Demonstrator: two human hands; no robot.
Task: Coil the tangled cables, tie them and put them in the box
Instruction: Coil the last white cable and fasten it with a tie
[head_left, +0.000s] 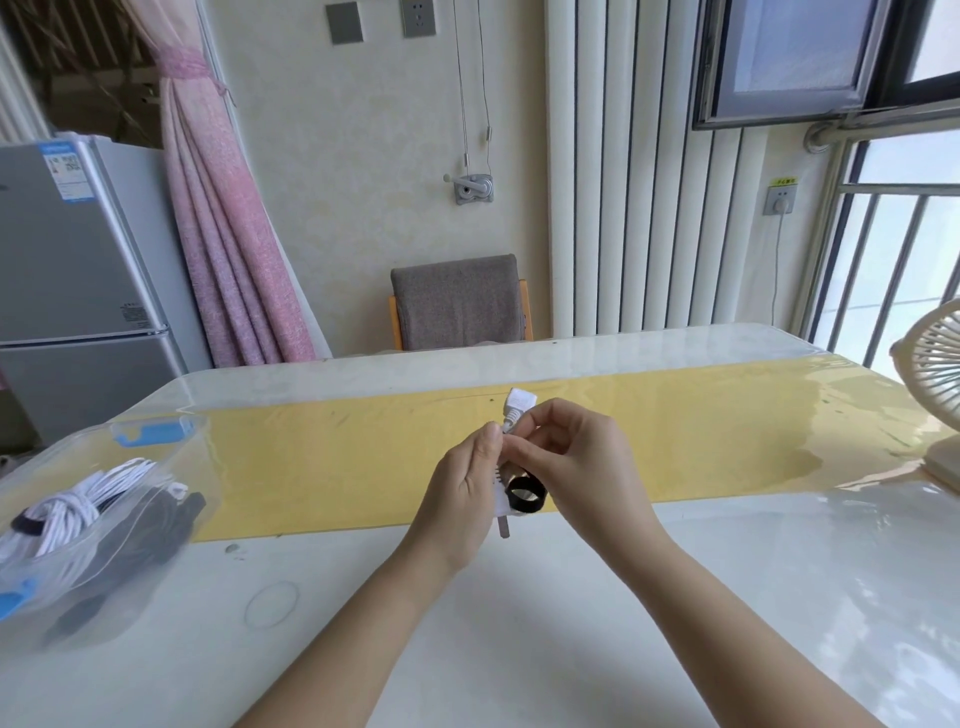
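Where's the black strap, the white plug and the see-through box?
black strap (525, 496): head view, on the loop's front band.
white plug (521, 401): head view, on its flat body.
see-through box (156, 433): head view, on its blue far latch.

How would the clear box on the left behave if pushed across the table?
The clear box probably slides easily, since the table looks glossy. Likely light: thin plastic holding only a tied white cable and dark items. Low and wide, so tipping seems unlikely.
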